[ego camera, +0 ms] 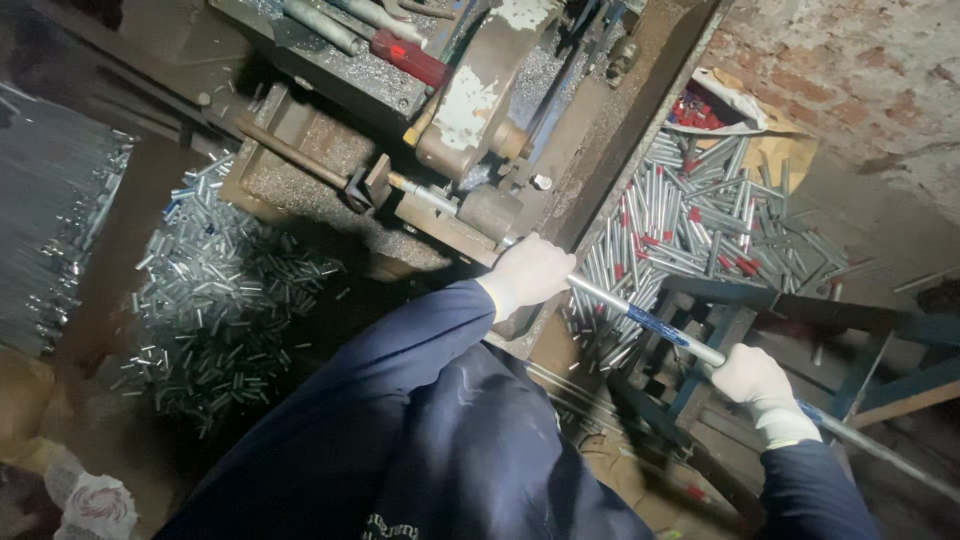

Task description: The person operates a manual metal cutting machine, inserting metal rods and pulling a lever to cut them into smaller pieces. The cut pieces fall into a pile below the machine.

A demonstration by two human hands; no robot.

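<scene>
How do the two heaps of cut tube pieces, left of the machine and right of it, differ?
The left heap holds short stubby pieces, all plain silver. The right heap holds longer pieces, several with red ends. The left heap lies scattered loosely; the right heap lies denser, against the brick wall. Both are shiny metal tubes.

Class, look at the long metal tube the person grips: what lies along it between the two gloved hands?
In the head view, between the left hand and right hand, the long silver metal tube runs bare apart from a blue band around it.
</scene>
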